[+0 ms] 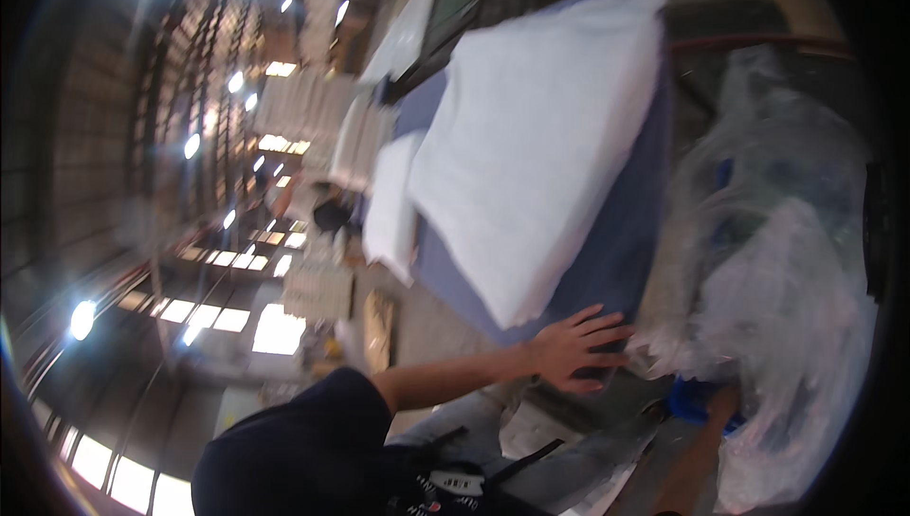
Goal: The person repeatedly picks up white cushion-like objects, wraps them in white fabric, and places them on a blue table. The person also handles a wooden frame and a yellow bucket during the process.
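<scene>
My left hand (578, 350) is open, its fingers spread over the corner of a blue-topped table (607, 251). Its fingertips come close to a big heap of clear plastic film (777, 260) on the right. On the table lies a thick white stack of sheet-like material (540, 137), just beyond that hand. Lower right, my right hand (724, 407) reaches in beside the plastic, against a blue object (692, 398) whose kind I cannot make out. The fingers of this hand are hidden, so its grip does not show.
A smaller white stack (391, 199) sits at the table's left side. Past it are a person's dark-haired head (332, 216) and pale stacks (318, 290). A brown wrapped bundle (379, 326) stands on the floor. The view is tilted, with hall lights at left.
</scene>
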Motion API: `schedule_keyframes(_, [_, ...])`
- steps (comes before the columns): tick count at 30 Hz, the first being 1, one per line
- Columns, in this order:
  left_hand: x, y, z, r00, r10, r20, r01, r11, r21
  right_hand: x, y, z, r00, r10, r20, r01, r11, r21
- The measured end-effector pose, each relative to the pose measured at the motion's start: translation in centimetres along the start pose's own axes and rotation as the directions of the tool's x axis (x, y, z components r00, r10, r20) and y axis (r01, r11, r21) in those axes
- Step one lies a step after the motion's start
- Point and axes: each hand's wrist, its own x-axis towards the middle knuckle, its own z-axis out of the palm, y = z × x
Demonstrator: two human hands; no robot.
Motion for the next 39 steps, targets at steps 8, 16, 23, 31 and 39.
schedule_keyframes(8, [-1.7,-0.1,0.1,0.998,-0.017,-0.06,0.022,0.996,0.084,6.0,4.4,1.4,0.975,-0.024,0.222,0.028,0.999,-0.016])
schedule_keyframes(16, [-1.7,-0.5,-0.7,0.993,0.01,-0.115,-0.011,1.0,-0.012,1.1,6.5,-2.8,0.926,-0.229,0.301,0.242,0.97,-0.007])
schedule_keyframes(23, [-2.1,0.6,-1.6,0.988,0.033,-0.153,-0.045,0.996,-0.077,-7.8,6.4,-17.0,0.813,-0.545,-0.207,0.582,0.742,0.334])
schedule_keyframes(31, [-3.4,1.5,-3.4,0.979,0.002,-0.206,-0.031,0.991,-0.134,-20.0,0.0,-28.8,0.965,-0.26,0.01,0.087,0.357,0.93])
schedule_keyframes(39, [-7.9,10.6,-1.1,0.885,-0.004,0.465,0.368,0.618,-0.695,-38.2,-28.0,-56.0,0.973,-0.136,0.184,-0.221,-0.355,0.908])
